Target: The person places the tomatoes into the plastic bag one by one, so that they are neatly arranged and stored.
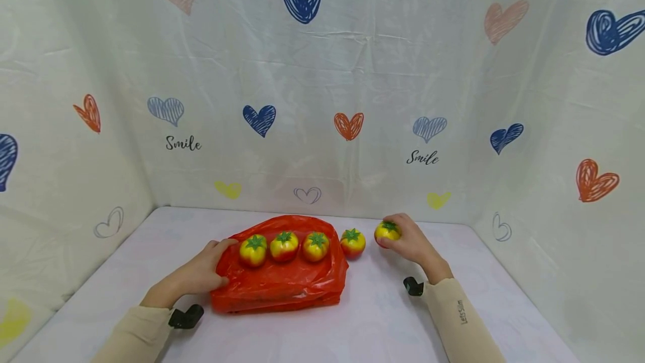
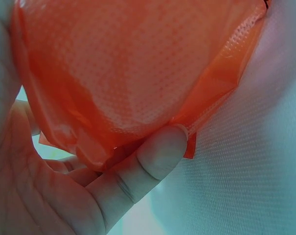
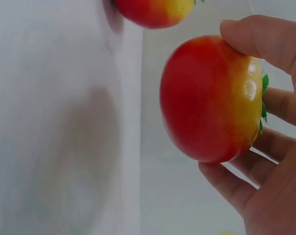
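In the head view a red plastic bag (image 1: 277, 290) lies on the table with its mouth spread. Three red-and-yellow tomatoes with green star-shaped tops, including a middle tomato (image 1: 284, 246), sit in a row within its rim. My left hand (image 1: 204, 270) grips the bag's left side; in the left wrist view its thumb (image 2: 162, 152) presses the red plastic, with the other fingers partly hidden behind. My right hand (image 1: 410, 240) holds another tomato (image 3: 211, 100) between thumb and fingers, raised above the table. One more tomato (image 1: 353, 243) stands just right of the bag.
The white table (image 1: 383, 318) ends at a pale curtain (image 1: 302, 167) printed with hearts, which rises behind it and along both sides. A shadow falls on the tabletop below the held tomato in the right wrist view.
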`<state>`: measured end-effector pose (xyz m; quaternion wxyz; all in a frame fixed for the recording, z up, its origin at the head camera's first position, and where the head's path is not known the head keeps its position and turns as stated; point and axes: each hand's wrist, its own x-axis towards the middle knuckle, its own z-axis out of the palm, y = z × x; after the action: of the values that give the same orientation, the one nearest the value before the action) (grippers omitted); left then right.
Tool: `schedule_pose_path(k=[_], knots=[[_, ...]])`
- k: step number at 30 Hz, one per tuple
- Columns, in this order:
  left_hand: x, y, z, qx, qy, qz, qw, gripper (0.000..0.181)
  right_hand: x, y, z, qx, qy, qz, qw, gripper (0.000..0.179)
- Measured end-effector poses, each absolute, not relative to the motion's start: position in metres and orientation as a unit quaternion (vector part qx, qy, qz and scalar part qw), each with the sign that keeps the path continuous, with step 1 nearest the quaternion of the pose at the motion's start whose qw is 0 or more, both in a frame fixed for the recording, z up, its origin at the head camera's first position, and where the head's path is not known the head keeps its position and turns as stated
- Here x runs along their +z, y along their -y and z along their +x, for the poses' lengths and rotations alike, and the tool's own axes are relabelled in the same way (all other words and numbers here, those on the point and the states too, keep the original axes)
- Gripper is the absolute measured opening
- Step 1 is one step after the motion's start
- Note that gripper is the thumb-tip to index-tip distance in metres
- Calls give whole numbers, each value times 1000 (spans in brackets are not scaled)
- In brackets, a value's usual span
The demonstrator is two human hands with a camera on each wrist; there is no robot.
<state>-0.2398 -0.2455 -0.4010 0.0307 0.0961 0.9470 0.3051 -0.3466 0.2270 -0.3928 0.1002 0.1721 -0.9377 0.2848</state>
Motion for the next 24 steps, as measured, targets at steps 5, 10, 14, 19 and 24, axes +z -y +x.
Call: schedule_pose_path(k=[5,10,14,19,24], knots=[[-402,246,-240,306,-947,97,29,79,-387,-220,-342,288,933,188,108,52],[-402,246,-240,307,-946,96,30,80,-380,-211,-338,289,929,202,110,51],[-402,246,-240,307,-946,97,29,80,-376,-203,-334,288,926,218,111,50],[-404,246,-241,304,-948,94,27,79,-372,-193,-327,283,924,232,113,48],[-404,247,-242,307,-947,94,30,80,-371,-184,-322,280,913,267,131,45]])
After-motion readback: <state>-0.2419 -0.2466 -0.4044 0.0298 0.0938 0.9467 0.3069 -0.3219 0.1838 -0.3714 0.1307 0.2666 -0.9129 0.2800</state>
